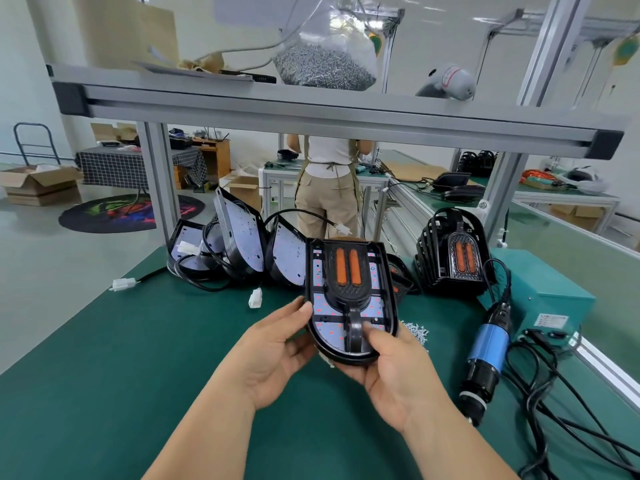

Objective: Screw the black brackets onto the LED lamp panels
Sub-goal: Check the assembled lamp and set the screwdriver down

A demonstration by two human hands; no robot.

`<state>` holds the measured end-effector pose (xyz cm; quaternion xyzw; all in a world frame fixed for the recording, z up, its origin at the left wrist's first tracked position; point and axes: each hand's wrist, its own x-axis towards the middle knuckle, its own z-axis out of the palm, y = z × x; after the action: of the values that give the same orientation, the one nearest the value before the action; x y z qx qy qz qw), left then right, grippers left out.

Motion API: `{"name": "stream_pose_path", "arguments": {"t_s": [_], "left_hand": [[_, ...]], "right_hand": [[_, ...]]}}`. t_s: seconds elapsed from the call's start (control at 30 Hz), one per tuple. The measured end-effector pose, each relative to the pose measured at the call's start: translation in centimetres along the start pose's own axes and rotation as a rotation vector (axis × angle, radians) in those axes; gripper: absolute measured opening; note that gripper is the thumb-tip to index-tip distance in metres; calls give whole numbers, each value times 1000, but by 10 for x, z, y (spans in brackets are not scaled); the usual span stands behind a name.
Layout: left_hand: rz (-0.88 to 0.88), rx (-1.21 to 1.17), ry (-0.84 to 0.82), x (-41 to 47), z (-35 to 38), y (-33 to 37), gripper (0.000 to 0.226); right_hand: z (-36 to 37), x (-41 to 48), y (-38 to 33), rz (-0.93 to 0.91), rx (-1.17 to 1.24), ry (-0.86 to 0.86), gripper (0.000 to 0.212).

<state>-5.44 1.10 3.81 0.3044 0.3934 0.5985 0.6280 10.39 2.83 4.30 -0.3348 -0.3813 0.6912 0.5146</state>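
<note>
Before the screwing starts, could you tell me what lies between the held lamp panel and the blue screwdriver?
In the head view, a small pile of loose screws lies on the green mat between the lamp panel and the screwdriver.

Left hand (273,355) fingers behind lamp panel (329,327); screw pile (417,332) partly behind right hand (394,375).

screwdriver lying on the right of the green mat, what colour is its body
The screwdriver has a blue barrel with black ends; head view.
</note>
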Motion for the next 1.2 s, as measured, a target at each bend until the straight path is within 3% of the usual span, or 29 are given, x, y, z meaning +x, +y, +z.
{"name": "stream_pose_path", "arguments": {"t_s": [0.2,0.4,0.67,0.9,1.07,1.2], "left_hand": [[19,13,23,1,-3,1,47],[122,-8,12,0,5,5,35],[225,-14,65,-4,39,14,19],[173,78,-12,-6,92,7,19],[73,131,-122,-9,148,-22,29],[-28,155,-229,-16,196,-55,25]], "right_hand": [[0,1,4,-17,-51,29,27],[-3,7,-4,-27,48,59,61],[-6,2,-34,-59,73,99,52],[-34,-25,-62,-122,137,223,48],[-79,-63,-83,-204,189,348,48],[-117,-103,-99,-273,208,482,49]]}}
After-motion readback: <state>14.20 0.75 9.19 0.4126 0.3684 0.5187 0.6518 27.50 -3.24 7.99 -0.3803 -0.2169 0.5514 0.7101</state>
